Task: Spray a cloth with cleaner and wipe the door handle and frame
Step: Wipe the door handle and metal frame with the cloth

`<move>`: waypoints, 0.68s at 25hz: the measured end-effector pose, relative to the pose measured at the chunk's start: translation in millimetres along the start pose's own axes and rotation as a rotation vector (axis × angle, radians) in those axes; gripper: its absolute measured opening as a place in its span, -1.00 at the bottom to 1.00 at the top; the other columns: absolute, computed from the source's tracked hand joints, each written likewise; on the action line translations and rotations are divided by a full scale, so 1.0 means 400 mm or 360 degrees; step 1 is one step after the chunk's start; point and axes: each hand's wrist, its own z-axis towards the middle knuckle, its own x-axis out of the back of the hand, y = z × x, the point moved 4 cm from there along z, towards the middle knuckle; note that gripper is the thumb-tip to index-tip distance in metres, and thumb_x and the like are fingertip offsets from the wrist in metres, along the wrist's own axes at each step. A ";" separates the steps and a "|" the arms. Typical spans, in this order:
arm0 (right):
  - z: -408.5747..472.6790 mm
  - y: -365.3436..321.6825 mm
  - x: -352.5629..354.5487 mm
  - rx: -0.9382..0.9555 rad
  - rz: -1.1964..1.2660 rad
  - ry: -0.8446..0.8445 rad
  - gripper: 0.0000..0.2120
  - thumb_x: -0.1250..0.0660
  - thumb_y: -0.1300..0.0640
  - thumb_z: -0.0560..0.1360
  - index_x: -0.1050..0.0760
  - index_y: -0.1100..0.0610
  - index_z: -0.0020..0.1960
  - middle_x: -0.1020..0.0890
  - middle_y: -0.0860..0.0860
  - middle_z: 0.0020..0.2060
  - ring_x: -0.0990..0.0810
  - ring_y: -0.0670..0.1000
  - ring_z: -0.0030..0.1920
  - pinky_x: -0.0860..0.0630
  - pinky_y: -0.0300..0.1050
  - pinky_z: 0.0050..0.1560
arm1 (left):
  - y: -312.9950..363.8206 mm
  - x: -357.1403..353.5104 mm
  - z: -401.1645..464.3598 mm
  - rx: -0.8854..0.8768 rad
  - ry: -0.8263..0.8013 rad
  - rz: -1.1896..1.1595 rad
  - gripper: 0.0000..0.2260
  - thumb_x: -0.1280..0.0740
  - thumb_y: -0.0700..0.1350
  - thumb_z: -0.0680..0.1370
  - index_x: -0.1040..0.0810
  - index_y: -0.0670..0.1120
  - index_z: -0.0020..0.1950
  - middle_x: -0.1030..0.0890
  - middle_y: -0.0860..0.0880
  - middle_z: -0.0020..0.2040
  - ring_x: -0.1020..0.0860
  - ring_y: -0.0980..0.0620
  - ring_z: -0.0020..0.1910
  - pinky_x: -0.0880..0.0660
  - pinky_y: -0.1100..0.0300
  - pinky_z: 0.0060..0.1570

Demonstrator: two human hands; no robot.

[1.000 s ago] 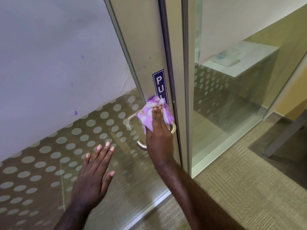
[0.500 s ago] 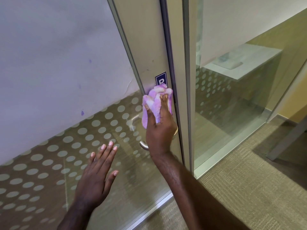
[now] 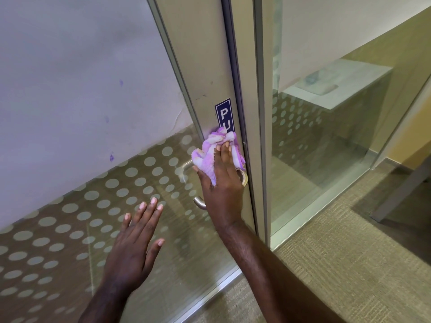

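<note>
While my right hand (image 3: pixel 221 190) is pressing the cloth (image 3: pixel 215 153) against the door frame (image 3: pixel 205 73) just above the handle (image 3: pixel 199 202), fingers curled over the bunched fabric, my left hand (image 3: pixel 134 248) is lying flat on the dotted glass (image 3: pixel 70 229), fingers straight and slightly spread. Wiping looks underway; how much frame remains, I cannot tell. The cloth is showing fluffy, purple-and-white, crumpled, partly covering the blue sign (image 3: pixel 224 114).

Right hand (image 3: pixel 221 187) presses purple cloth (image 3: pixel 210 155) on door frame (image 3: pixel 203 73) above handle (image 3: pixel 199 202); left hand (image 3: pixel 133 250) flat on glass (image 3: pixel 70 229).
</note>
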 end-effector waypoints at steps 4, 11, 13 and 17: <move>-0.007 0.000 -0.005 -0.0441 0.0626 0.0142 -0.57 -0.25 0.01 0.60 -0.51 0.29 0.31 -0.44 0.19 0.42 -0.39 0.10 0.46 -0.42 -0.12 0.38 | 0.000 0.005 -0.002 -0.0010 0.0003 -0.0006 -0.46 0.06 0.17 0.67 -0.12 -0.04 0.59 -0.02 0.12 0.62 -0.03 0.06 0.59 0.11 0.13 0.54; 0.028 0.013 -0.014 -0.0702 0.0589 0.0390 -0.48 -0.53 0.20 0.40 -0.51 0.31 0.31 -0.57 0.17 0.30 -0.47 0.11 0.39 -0.31 -0.24 0.44 | 0.003 0.005 -0.002 -0.0002 0.0009 -0.0012 -0.47 0.06 0.17 0.67 -0.13 -0.03 0.59 -0.10 0.04 0.61 -0.03 0.06 0.59 0.11 0.14 0.54; 0.026 0.013 -0.018 -0.0640 0.0509 0.0357 -0.49 -0.52 0.21 0.41 -0.50 0.27 0.32 -0.57 0.18 0.29 -0.44 0.15 0.41 -0.31 -0.21 0.44 | 0.004 0.004 -0.002 0.0001 0.0003 -0.0004 -0.47 0.06 0.17 0.67 -0.12 -0.03 0.59 -0.11 0.02 0.60 -0.02 0.06 0.59 0.12 0.14 0.54; 0.010 0.022 -0.023 -0.0569 0.0347 0.0267 -0.57 -0.49 0.24 0.45 -0.52 0.24 0.29 -0.58 0.16 0.27 -0.45 0.15 0.40 -0.41 0.05 0.35 | 0.005 0.001 0.000 0.0005 0.0002 0.0007 -0.46 0.05 0.18 0.66 -0.11 -0.03 0.59 -0.13 0.00 0.60 -0.02 0.05 0.59 0.13 0.13 0.54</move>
